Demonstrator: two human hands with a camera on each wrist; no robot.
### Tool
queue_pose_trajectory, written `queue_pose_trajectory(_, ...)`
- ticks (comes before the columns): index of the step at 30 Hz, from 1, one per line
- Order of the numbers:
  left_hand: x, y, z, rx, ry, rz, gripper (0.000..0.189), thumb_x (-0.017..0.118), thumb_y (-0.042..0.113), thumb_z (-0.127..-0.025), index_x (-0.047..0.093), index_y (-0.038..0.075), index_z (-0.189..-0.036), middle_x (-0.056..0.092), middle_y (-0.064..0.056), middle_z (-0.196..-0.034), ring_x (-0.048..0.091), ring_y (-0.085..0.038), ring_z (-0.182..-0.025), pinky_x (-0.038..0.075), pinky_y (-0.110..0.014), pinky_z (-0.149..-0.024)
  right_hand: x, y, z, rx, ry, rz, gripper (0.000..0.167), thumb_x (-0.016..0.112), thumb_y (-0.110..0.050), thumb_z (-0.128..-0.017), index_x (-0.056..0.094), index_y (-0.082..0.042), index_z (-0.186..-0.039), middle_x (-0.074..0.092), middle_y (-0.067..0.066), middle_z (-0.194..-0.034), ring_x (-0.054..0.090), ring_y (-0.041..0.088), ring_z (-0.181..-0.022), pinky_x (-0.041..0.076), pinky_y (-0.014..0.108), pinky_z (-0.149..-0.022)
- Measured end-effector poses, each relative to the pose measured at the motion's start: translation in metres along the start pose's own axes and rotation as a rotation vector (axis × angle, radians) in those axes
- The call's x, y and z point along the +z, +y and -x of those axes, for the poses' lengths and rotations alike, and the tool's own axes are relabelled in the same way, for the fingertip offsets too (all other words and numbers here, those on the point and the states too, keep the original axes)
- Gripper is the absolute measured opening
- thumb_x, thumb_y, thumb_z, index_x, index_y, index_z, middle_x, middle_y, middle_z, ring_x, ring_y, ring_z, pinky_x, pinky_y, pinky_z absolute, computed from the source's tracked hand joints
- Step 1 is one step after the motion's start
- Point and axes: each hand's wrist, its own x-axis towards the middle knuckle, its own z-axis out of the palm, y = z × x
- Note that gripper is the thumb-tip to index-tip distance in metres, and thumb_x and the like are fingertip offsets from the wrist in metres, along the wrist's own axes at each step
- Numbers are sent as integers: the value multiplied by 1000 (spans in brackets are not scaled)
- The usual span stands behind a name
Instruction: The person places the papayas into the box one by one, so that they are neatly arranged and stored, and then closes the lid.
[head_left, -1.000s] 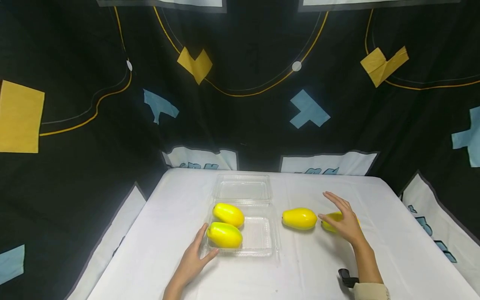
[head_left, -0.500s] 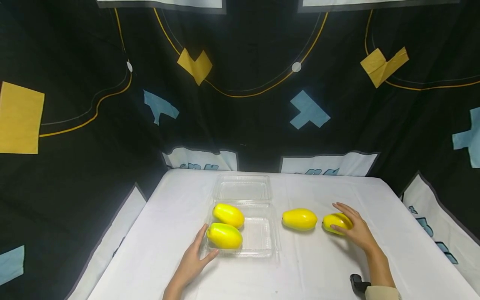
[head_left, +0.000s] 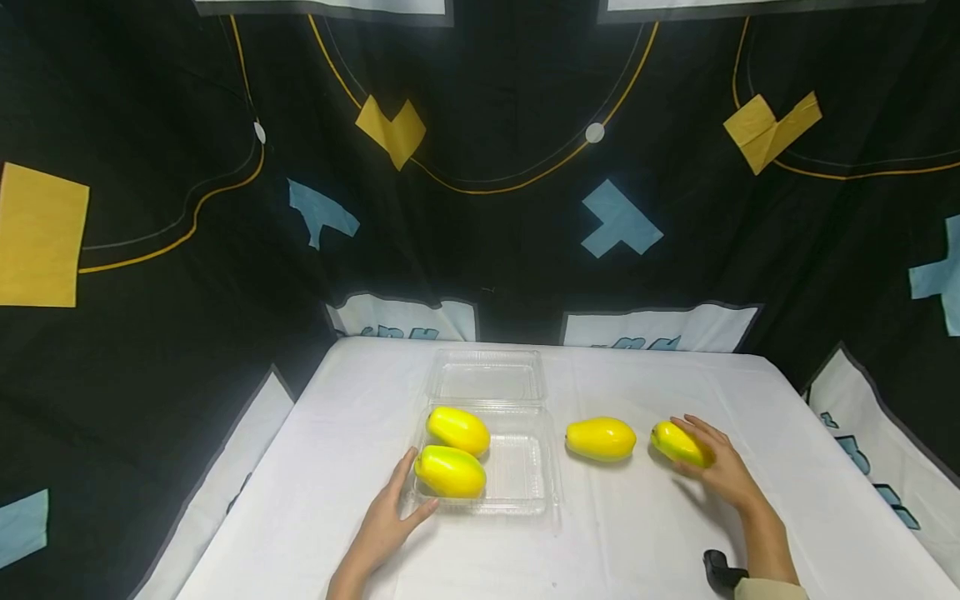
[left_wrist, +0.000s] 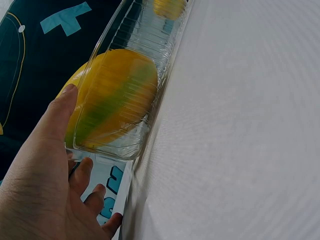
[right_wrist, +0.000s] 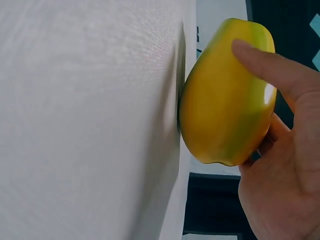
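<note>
My right hand (head_left: 726, 471) grips a yellow papaya with green streaks (head_left: 677, 442) at the table's right. In the right wrist view, the thumb lies across this papaya (right_wrist: 227, 100), with fingers behind it, partly hidden. Beside it on the left lies another papaya (head_left: 600, 439). Two more papayas, a rear one (head_left: 457, 430) and a front one (head_left: 450, 472), fill the left half of a clear plastic clamshell box (head_left: 517, 467). Around the box's near left corner, my left hand (head_left: 381, 527) is spread; its thumb touches the wall in the left wrist view.
The box's raised-back lid (head_left: 486, 379) lies flat behind it. A white cloth covers the table (head_left: 615, 542). Dark curtains (head_left: 480, 250) with yellow and blue patches stand behind and at the sides. A black device (head_left: 722, 573) sits at my right wrist.
My right hand has come down to the far right papaya and taken hold of it. That papaya has turned and shifted slightly right. My left hand stays in place.
</note>
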Motion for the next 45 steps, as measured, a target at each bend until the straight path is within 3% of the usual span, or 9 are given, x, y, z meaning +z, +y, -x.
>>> queue_pose_trajectory(7, -1, 0, 0, 8, 5, 8, 90, 65, 55, -78, 19, 21, -148, 23, -6, -151, 25, -32, -135, 24, -55, -105, -2, -4, 2, -26, 36, 36, 63, 76, -5, -74, 51, -10, -131, 41, 21, -134, 31, 45, -120, 21, 72, -91)
queue_pose_trajectory(12, 0, 0, 0, 19, 13, 11, 90, 65, 54, -78, 20, 20, -148, 24, -6, -151, 25, -32, -134, 25, -56, -104, -4, -10, 5, -24, 53, 50, 63, 78, -11, -73, 52, -10, -130, 47, 20, -129, 36, 42, -116, 24, 68, -91)
queue_pose_trajectory(19, 0, 1, 0, 7, 10, 2, 90, 64, 55, -78, 20, 20, -148, 24, -6, -151, 26, -31, -134, 25, -54, -105, -5, -19, 12, 90, 18, 77, 71, 79, -28, -73, 48, -13, -135, 45, 23, -132, 38, 43, -117, 29, 67, -90)
queue_pose_trajectory(23, 0, 1, 1, 11, 8, -7, 89, 63, 55, -79, 19, 18, -148, 23, -7, -151, 25, -32, -134, 25, -55, -105, -5, -25, 15, 126, 9, 68, 74, 78, -34, -73, 46, -13, -136, 44, 23, -133, 40, 40, -115, 36, 60, -88)
queue_pose_trajectory(29, -1, 1, 1, 8, -6, -2, 89, 63, 53, -81, 18, 18, -149, 23, -9, -151, 24, -33, -135, 23, -55, -105, -4, -35, 18, 97, 46, 87, 73, 78, -36, -73, 47, -12, -135, 49, 19, -129, 45, 31, -108, 40, 45, -81)
queue_pose_trajectory(33, -1, 0, 1, 5, -8, 1, 90, 64, 54, -80, 18, 18, -149, 23, -9, -151, 24, -33, -135, 23, -55, -105, -4, -45, 17, 73, 80, 92, 73, 78, -37, -73, 48, -13, -135, 50, 17, -127, 45, 29, -107, 40, 45, -79)
queue_pose_trajectory(41, 0, -1, 0, 14, 0, 2, 89, 63, 54, -80, 19, 18, -148, 23, -8, -151, 25, -33, -134, 24, -56, -104, -2, -72, 9, -54, 148, 112, 69, 80, -33, -72, 51, -20, -134, 54, 9, -121, 45, 22, -104, 41, 41, -76)
queue_pose_trajectory(45, 1, -2, 0, 19, -2, 7, 89, 63, 54, -80, 19, 19, -149, 23, -8, -151, 25, -33, -134, 24, -56, -104, 1, -89, 3, -83, 152, 70, 69, 80, -32, -72, 50, -23, -134, 51, 9, -122, 43, 25, -108, 42, 48, -81)
